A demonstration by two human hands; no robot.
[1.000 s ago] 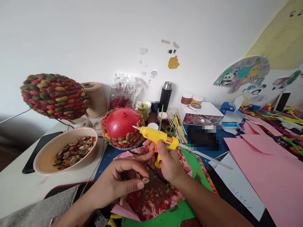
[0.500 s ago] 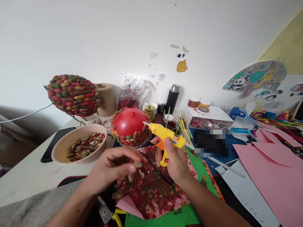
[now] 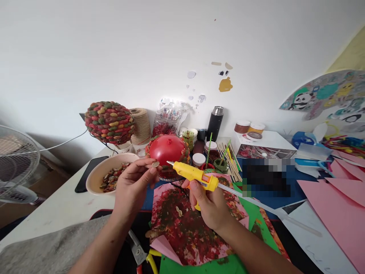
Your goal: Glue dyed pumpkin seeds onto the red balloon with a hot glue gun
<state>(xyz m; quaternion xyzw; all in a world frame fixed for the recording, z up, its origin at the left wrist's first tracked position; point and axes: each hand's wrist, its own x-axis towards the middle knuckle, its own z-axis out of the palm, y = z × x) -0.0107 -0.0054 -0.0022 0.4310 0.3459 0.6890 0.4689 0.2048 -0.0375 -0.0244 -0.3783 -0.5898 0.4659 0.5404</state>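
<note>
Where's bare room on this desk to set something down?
White tabletop between the bowl and grey piece; also the painted sheet below the glue gun, around the loose shell. Crowded: behind the glue gun, with jars and sticks, and right, with pink papers.

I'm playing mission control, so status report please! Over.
Left grip: pinching shell piece. Right grip: holding yellow glue gun. Nozzle near shell piece, nothing seen between.

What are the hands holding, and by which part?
The right hand grips a yellow glue gun by its handle; the left hand pinches a small shell piece by its edge.
</note>
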